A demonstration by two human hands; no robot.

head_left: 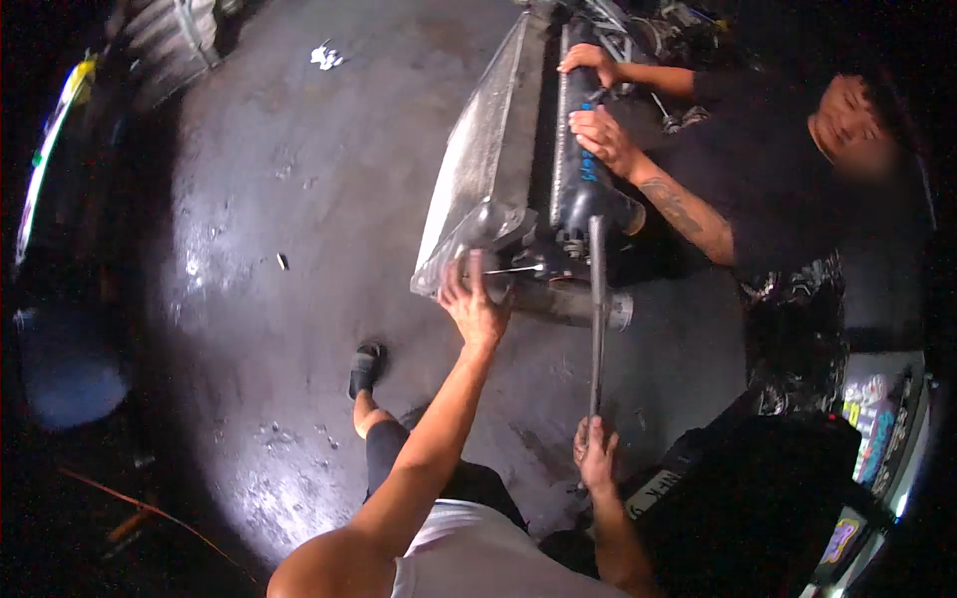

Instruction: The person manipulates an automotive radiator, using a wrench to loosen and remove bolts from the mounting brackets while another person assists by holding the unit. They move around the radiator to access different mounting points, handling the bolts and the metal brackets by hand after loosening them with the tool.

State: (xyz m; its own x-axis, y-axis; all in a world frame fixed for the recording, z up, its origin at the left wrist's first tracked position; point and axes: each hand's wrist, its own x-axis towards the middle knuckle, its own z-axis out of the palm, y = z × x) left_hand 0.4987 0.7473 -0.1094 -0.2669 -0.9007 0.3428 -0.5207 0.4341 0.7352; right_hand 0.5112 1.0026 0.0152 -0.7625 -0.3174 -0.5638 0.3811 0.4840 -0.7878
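My left hand rests with spread fingers against the near corner of a large silver finned core, which looks like a radiator or intercooler. My right hand is wrapped round the lower end of a long grey metal bar. The bar's far end reaches the near end of a black cylindrical tank with blue handwriting. Another person's two hands, the farther hand and the nearer hand, lie on that tank. A thin shiny rod shows just beyond my left fingers.
A grey pipe end sticks out below the tank. The co-worker in dark clothing leans in from the right. Jumbled metal parts lie at the far right. On the floor are a crumpled white scrap and a small light piece.
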